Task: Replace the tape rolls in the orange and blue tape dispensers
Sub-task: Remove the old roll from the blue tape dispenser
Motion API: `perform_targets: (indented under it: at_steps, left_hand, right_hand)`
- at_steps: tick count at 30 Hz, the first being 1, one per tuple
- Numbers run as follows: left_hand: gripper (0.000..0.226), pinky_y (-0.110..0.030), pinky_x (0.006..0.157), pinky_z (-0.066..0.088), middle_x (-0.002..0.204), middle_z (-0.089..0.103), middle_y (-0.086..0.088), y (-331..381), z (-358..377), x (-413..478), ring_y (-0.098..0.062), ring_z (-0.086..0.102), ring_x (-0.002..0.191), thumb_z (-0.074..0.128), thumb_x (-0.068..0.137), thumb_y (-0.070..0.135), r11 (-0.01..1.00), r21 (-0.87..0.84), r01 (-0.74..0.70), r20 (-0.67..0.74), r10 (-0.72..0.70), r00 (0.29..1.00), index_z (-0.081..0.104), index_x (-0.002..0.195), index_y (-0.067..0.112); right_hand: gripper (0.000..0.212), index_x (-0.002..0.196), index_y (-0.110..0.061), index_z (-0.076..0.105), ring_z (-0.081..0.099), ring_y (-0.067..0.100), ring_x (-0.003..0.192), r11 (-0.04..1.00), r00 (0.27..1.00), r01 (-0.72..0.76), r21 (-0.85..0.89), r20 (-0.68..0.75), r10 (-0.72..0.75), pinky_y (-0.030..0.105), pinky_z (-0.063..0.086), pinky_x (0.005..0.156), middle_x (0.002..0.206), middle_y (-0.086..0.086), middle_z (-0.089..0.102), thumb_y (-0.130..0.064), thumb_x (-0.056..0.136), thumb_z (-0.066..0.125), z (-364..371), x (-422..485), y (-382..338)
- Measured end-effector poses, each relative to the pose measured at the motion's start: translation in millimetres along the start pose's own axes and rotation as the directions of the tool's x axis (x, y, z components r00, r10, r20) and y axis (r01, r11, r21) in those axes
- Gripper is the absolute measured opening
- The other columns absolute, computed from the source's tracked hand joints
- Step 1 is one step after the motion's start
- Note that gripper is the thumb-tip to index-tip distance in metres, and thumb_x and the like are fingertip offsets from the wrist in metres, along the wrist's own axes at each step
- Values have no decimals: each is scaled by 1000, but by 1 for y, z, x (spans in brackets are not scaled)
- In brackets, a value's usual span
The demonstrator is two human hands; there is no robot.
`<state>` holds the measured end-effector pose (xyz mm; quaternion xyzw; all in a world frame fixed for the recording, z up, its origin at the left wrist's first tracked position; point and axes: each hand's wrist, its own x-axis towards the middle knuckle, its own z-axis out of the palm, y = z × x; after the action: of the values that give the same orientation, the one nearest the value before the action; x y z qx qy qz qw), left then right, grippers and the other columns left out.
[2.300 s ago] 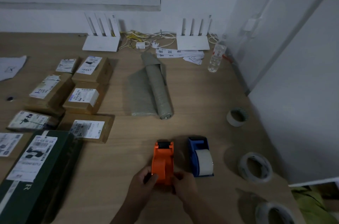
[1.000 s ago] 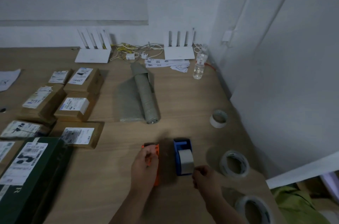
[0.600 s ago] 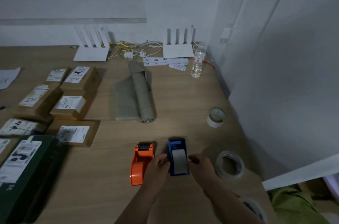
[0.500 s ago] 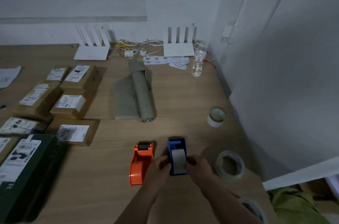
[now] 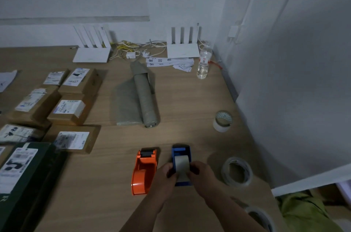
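Observation:
The blue tape dispenser (image 5: 180, 153) stands on the wooden table near its front, with a pale tape roll (image 5: 182, 165) seated in it. My left hand (image 5: 164, 176) grips the dispenser's left side and my right hand (image 5: 199, 174) grips its right side, fingers touching the roll. The orange tape dispenser (image 5: 144, 170) lies just to the left, untouched, and I see no roll in it. A clear tape roll (image 5: 236, 171) lies flat to the right. A smaller white roll (image 5: 222, 121) stands farther back. Another roll (image 5: 260, 216) shows at the bottom right edge.
Several labelled cardboard parcels (image 5: 70, 110) and a dark green box (image 5: 20, 173) fill the left side. A rolled grey bag stack (image 5: 142, 97) lies mid-table. Two white routers (image 5: 182, 49), cables, paper slips and a water bottle (image 5: 203, 62) stand at the back. A white wall borders the right.
Both hands left the orange dispenser, which now lies a little to the left, and closed around the blue dispenser and its roll.

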<state>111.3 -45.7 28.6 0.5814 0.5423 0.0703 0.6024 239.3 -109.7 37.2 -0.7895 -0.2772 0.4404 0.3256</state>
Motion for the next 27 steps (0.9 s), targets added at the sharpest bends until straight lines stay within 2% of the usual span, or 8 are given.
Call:
perform_targets:
  at_steps: [3, 6, 8, 11, 13, 16, 20, 27]
  left_hand:
    - [32, -30, 94, 57, 121, 73, 0, 2, -7, -2, -16, 68, 115, 61, 101, 5, 1000, 9, -30, 16, 30, 999, 66, 126, 24]
    - [35, -42, 108, 57, 126, 73, 0, 5, -15, -8, -17, 68, 118, 62, 100, 5, 998, 8, -55, 20, 55, 998, 66, 132, 19]
    - [35, -29, 98, 60, 120, 74, 5, 6, -19, -10, -7, 69, 110, 62, 100, 3, 998, -22, -62, 14, 62, 998, 66, 131, 17]
    - [30, -3, 66, 55, 99, 72, 16, 10, -27, -15, 14, 70, 80, 62, 100, -1, 994, -55, -99, 2, 99, 995, 70, 116, 23]
    - [31, -8, 68, 56, 97, 74, 14, 16, -34, -19, 5, 72, 86, 63, 99, -1, 989, -84, -122, -3, 122, 993, 71, 107, 28]
    - [37, -27, 87, 58, 103, 78, 6, 21, -43, -24, -17, 73, 103, 63, 99, -1, 983, -120, -138, -8, 138, 990, 72, 101, 35]
    - [36, -38, 96, 57, 108, 81, -3, 24, -53, -30, -22, 74, 108, 62, 99, -2, 973, -147, -178, 3, 180, 984, 74, 106, 31]
    - [37, -29, 86, 55, 108, 80, -8, 31, -63, -40, -19, 74, 101, 57, 100, -8, 963, -146, -225, 21, 230, 973, 71, 108, 26]
  right_hand:
    - [18, 90, -17, 72, 63, 5, 72, 1000, 1000, 1, 27, 11, -1, 16, 46, 61, 79, -8, 68, -5, 89, 58, -1, -3, -2]
    - [18, 95, -15, 72, 66, 9, 76, 998, 1000, 21, 64, -2, -21, 15, 46, 61, 83, -8, 70, -4, 89, 60, -3, -7, -7]
    - [19, 95, -16, 71, 68, 11, 81, 994, 1000, 25, 106, -3, -25, 17, 50, 65, 85, -8, 72, -3, 89, 60, -3, -11, -12]
    - [22, 95, -18, 74, 71, 14, 88, 988, 996, 84, 133, -28, -81, 31, 59, 78, 90, -4, 74, -2, 87, 60, -3, -20, -24]
    - [25, 90, -23, 74, 69, 7, 84, 982, 992, 123, 144, -48, -118, 28, 58, 79, 86, -6, 73, -2, 87, 60, -3, -28, -33]
    - [25, 84, -23, 74, 67, 0, 74, 968, 983, 179, 175, -61, -170, 17, 52, 67, 81, -6, 72, -3, 88, 60, -4, -39, -43]
    - [18, 90, -18, 75, 71, 15, 84, 945, 976, 214, 246, -78, -201, 32, 57, 76, 90, 2, 75, -6, 88, 62, -2, -48, -52]
    - [15, 91, -11, 75, 71, 27, 90, 941, 974, 222, 253, -105, -201, 42, 57, 84, 91, 11, 76, -3, 87, 63, 2, -51, -59]
